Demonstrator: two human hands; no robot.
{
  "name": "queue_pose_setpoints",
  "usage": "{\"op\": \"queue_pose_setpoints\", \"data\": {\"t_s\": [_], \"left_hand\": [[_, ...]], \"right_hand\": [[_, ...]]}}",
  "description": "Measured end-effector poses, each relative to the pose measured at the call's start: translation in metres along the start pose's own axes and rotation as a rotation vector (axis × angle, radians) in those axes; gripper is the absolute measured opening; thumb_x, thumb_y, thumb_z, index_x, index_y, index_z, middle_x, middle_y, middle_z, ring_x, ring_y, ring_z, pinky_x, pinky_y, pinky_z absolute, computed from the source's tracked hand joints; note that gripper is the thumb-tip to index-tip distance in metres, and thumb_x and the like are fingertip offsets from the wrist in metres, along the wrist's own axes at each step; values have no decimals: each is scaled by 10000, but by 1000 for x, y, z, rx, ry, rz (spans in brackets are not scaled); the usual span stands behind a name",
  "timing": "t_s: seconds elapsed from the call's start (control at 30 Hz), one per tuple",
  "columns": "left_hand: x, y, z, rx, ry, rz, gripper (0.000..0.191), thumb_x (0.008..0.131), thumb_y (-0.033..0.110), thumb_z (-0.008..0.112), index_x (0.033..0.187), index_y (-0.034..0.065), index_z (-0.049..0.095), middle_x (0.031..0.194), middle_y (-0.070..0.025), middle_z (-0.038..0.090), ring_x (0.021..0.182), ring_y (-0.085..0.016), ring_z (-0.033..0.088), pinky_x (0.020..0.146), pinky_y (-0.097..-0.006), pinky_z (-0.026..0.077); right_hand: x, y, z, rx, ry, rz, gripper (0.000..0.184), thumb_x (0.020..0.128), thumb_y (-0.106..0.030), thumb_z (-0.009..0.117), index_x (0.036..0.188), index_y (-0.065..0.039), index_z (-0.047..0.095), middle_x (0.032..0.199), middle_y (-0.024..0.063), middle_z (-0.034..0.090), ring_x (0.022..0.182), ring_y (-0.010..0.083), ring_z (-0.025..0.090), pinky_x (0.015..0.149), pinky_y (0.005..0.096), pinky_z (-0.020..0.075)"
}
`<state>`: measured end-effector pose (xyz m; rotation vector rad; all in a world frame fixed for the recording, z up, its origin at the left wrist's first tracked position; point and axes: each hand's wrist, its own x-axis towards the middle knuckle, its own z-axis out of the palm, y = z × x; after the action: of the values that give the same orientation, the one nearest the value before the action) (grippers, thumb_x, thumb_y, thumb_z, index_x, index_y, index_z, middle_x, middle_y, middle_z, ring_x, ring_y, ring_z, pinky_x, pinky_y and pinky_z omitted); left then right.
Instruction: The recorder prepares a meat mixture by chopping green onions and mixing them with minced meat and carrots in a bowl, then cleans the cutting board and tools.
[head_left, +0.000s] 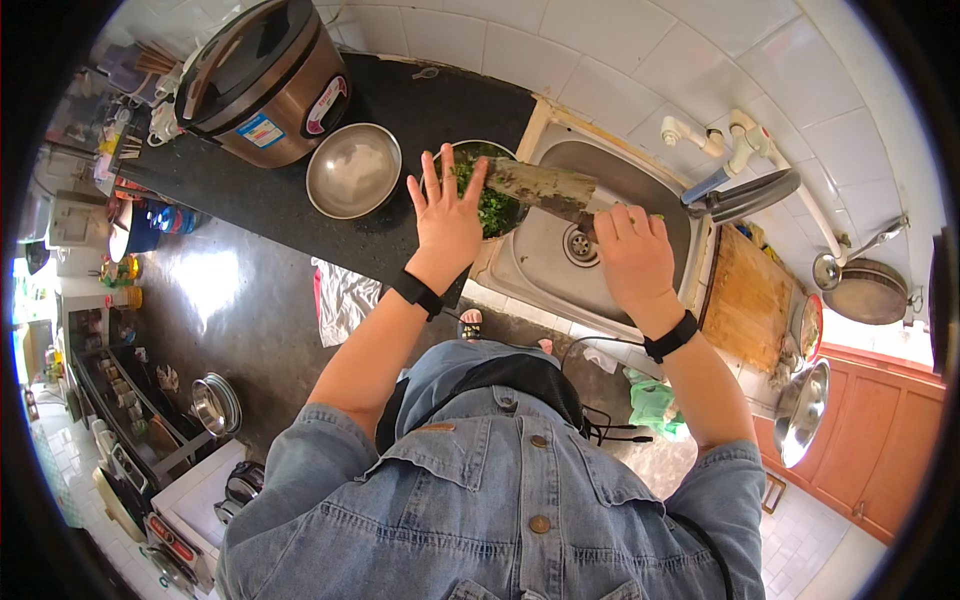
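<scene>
My right hand (634, 255) grips the dark handle of a kitchen cleaver (544, 186) over the sink (540, 259). Bits of green cling to its stained blade, which reaches left across the rim of a bowl. Chopped leafy greens (496, 211) lie in that bowl, on the counter beside the sink. With fingers spread, my left hand (448, 225) is over the bowl's left side and hides part of it. Its index finger is at the blade's far end; whether they touch I cannot tell. Left of this hand sits a shallow metal bowl (354, 171).
A large brown rice cooker (270, 90) stands on the black counter (450, 90). The faucet (750, 196) reaches over the sink's right side. A wooden cutting board (746, 296) lies right of the sink, with a metal basin (802, 412) nearer me. Cables hang at my waist.
</scene>
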<state>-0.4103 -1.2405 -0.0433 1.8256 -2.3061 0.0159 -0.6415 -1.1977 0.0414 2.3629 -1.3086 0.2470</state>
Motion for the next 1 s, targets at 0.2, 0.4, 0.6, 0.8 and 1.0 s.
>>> {"op": "queue_pose_setpoints", "data": {"t_s": [0.2,0.4,0.6,0.8,1.0], "left_hand": [[4,-8,10,65,-5,-11,587,775,115,482,1341,20,358,1447,-239,176,1334,-461,105,1052,-569,129],[3,21,-15,-101,76,156,687,743,71,501,1394,164,302,1449,-252,148,1327,-468,119,1039,-590,129],[-2,21,-5,14,-29,89,670,779,170,534,1399,258,297,1461,-246,116,1337,-459,90,1028,-610,122],[-3,14,-8,-22,-18,73,681,779,178,534,1408,229,277,1463,-236,123,1340,-451,92,1034,-597,129],[-6,5,-4,43,-32,54,656,768,90,504,1388,77,287,1460,-226,149,1344,-423,127,1052,-557,153]], "right_hand": [[-9,11,-7,93,-101,122,177,687,-134,557,858,-118,514,852,35,500,856,195,496,721,328,397],[-13,13,-1,0,-93,87,156,684,-120,547,834,-114,508,820,36,480,836,197,495,698,313,395],[-6,10,-8,-5,-39,23,154,680,-124,548,830,-116,515,798,24,473,845,185,481,684,304,387],[-13,13,-12,0,-48,9,152,684,-122,550,834,-119,524,802,21,479,848,184,481,685,303,387],[-14,15,-11,25,-105,31,190,673,-139,607,843,-109,526,839,25,502,866,192,490,717,309,395]]}}
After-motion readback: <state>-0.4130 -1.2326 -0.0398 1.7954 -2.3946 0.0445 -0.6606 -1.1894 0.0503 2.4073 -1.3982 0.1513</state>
